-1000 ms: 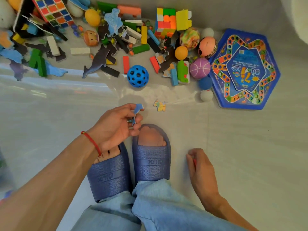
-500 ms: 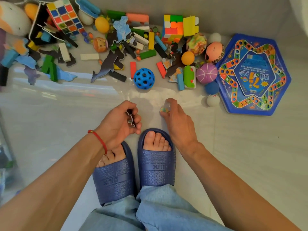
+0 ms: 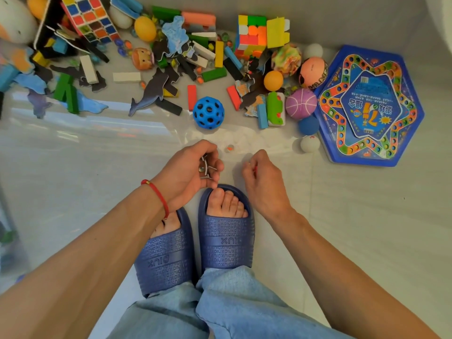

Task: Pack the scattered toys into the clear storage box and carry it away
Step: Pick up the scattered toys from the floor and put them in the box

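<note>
Nearest the camera, two dark blue textured rubber slides (image 3: 225, 241) are seen on the pale glossy tiled floor (image 3: 367, 228). Just above them, the left hand (image 3: 188, 172), red cord on its wrist, is curled round a small bundle of thin flat puzzle pieces and a marble (image 3: 205, 166). The right hand (image 3: 264, 182) is curled too, with something small and red pinched at the fingertips; what it is cannot be told. A lone small glass marble (image 3: 229, 148) lies on the floor between and just beyond the hands; it is judged hard, slick and prone to rolling, best pinched from above.

Further out, a blue perforated rubber ball (image 3: 208, 112) is judged light and springy, easily palmed. The scattered pile of coloured wooden blocks and card animal cut-outs (image 3: 171, 77) behind it is judged light; the stiff blocks can be scooped in handfuls, the thin cut-outs lifted by an edge. A blue hexagonal board-game box (image 3: 369, 106) at far right is rigid and flat, best taken by two sides.

The clear storage box is not definitely seen; a blurred clear shape at the left edge may be it.
</note>
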Demonstrator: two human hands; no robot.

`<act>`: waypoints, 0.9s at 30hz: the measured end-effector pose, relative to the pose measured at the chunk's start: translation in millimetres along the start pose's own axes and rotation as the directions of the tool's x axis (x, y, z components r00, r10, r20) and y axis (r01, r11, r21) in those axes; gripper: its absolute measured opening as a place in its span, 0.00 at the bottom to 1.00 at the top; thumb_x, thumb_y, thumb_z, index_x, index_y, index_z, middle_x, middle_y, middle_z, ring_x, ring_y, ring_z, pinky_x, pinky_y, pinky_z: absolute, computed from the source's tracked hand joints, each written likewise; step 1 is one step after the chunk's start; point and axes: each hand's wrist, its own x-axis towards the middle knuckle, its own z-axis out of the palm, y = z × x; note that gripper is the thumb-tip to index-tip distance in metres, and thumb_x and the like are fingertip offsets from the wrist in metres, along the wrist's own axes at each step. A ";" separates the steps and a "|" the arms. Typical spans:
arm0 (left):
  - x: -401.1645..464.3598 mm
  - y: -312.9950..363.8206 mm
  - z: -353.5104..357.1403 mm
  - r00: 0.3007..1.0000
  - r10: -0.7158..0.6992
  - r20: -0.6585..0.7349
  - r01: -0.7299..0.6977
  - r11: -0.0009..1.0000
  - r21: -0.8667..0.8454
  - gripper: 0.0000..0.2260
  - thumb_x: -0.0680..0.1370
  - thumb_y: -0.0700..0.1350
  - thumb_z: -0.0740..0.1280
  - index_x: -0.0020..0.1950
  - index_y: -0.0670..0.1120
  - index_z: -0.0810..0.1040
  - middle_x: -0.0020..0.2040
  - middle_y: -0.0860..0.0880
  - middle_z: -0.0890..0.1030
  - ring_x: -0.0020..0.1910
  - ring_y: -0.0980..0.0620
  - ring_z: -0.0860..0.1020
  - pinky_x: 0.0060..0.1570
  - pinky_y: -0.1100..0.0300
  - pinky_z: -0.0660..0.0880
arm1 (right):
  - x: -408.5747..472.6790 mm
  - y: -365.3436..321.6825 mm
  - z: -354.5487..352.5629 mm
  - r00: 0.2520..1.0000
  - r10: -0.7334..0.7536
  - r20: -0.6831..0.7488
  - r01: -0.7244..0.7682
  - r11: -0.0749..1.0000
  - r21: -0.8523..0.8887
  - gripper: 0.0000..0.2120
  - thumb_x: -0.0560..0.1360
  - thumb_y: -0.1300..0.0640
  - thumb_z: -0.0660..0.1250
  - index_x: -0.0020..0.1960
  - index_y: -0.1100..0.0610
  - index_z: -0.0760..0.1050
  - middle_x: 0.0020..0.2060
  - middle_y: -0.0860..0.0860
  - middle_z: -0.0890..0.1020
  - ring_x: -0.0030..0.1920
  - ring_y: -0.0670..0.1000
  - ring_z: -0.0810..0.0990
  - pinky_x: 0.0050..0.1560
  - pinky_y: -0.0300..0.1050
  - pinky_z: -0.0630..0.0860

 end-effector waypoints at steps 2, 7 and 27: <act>-1.1 -1.1 -2.6 1.000 -0.002 0.006 0.002 1.000 0.003 0.09 0.79 0.46 0.61 0.41 0.44 0.73 0.37 0.43 0.77 0.32 0.48 0.72 0.34 0.54 0.70 | -3.7 4.3 -10.8 0.991 0.131 0.006 -0.129 0.960 0.248 0.09 0.81 0.57 0.60 0.43 0.56 0.65 0.35 0.56 0.77 0.31 0.50 0.72 0.32 0.47 0.73; 0.7 -1.4 -1.0 0.994 0.056 -0.094 -0.047 0.995 0.091 0.07 0.79 0.44 0.61 0.42 0.43 0.73 0.37 0.43 0.77 0.32 0.47 0.72 0.33 0.54 0.70 | -2.3 18.7 -37.7 0.926 0.377 0.032 -0.342 0.798 0.496 0.03 0.81 0.62 0.61 0.50 0.55 0.68 0.42 0.63 0.79 0.33 0.52 0.73 0.28 0.42 0.72; -3.4 -29.3 -6.0 0.876 0.420 -0.238 -0.040 0.556 0.830 0.08 0.81 0.47 0.57 0.49 0.48 0.75 0.43 0.45 0.81 0.46 0.41 0.78 0.51 0.46 0.75 | 10.2 3.0 3.2 0.977 -0.170 0.128 0.183 0.978 -0.099 0.14 0.80 0.42 0.64 0.61 0.47 0.71 0.41 0.47 0.83 0.44 0.50 0.81 0.47 0.49 0.78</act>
